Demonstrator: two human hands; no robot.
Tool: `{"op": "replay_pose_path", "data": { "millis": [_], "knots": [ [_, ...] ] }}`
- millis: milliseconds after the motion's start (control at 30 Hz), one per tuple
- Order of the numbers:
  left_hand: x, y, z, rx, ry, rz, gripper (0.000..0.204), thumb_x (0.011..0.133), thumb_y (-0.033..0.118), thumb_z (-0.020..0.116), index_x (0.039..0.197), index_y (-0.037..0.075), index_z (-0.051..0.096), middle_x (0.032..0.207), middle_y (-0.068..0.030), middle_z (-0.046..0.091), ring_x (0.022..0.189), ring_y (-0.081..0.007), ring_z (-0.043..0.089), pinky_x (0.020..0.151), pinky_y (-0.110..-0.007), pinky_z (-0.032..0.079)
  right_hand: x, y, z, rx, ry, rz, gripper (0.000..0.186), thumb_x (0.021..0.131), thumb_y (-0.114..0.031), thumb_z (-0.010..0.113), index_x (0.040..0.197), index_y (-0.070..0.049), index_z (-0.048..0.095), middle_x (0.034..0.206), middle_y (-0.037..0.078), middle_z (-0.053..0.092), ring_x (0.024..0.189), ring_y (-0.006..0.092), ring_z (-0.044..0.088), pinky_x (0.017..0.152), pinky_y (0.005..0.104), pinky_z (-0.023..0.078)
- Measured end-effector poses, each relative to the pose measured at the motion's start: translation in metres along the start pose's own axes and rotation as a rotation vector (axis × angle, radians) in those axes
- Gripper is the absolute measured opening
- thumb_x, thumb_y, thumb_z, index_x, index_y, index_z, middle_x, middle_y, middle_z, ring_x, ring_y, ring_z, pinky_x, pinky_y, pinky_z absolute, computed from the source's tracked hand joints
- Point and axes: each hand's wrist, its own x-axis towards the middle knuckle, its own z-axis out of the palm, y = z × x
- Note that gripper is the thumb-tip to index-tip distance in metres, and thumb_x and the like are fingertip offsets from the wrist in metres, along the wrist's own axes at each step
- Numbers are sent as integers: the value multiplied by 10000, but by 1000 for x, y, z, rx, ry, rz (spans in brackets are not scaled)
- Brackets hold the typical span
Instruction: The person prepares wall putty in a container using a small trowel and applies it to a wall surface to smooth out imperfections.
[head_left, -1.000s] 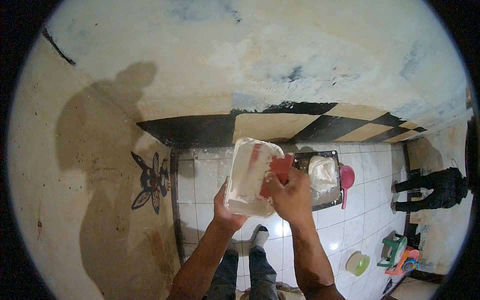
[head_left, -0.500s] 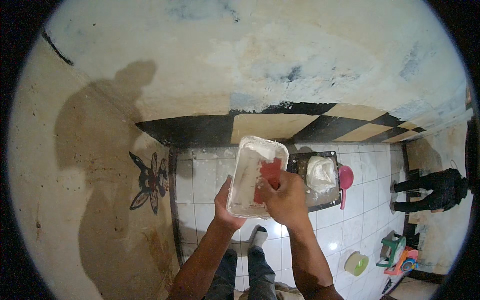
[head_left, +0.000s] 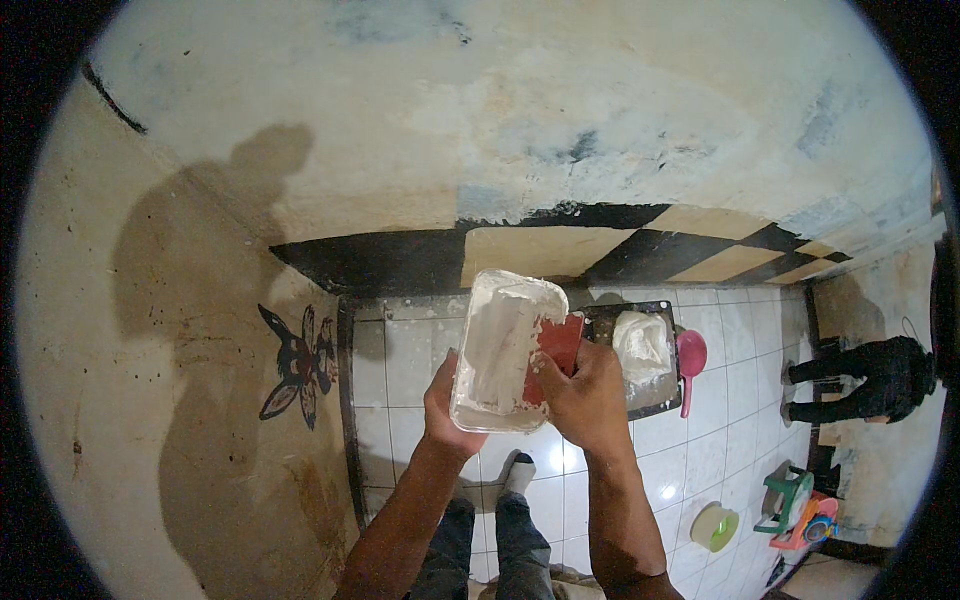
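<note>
Left wall [head_left: 90,330] carries a painted flower [head_left: 295,365]; white floor tiles [head_left: 372,365] show between it and the container. Left hand [head_left: 452,410] grasps the white rectangular container [head_left: 490,345], paste-smeared, by its lower left side, above the floor. Right hand [head_left: 588,400] is clenched on a red scraper [head_left: 560,345] overlapping the container's right rim. Near: black tray [head_left: 602,328] bearing white bag [head_left: 642,345]; pink dipper [head_left: 692,350] beside its right edge. Tiles extend to another person [head_left: 870,380]. Any markings: too small to read.

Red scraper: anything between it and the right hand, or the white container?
Nothing visible: the right hand grips the red scraper directly, its white-smeared left edge over the right side of the white container.
</note>
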Motion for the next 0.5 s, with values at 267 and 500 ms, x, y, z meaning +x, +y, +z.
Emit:
{"op": "replay_pose_path", "data": {
  "millis": [267, 500],
  "knots": [
    [-2, -8, -2, 38, 7, -50, 471, 972, 399, 410, 1301, 80, 521, 1235, -94, 602, 1145, -265, 566, 1010, -428, 428, 2, -4, 8, 104, -52, -7, 178, 848, -104, 629, 906, 60, 666, 725, 105, 671, 651, 100, 582, 582, 291, 477],
    [1, -5, -1, -51, -13, -63, 475, 974, 412, 422, 1302, 84, 523, 1227, -96, 606, 1123, -271, 576, 988, -434, 438, -2, 9, -4, 542, -49, 16, 160, 869, -106, 635, 915, 43, 671, 750, 56, 659, 626, 93, 564, 562, 264, 463]
  ]
}}
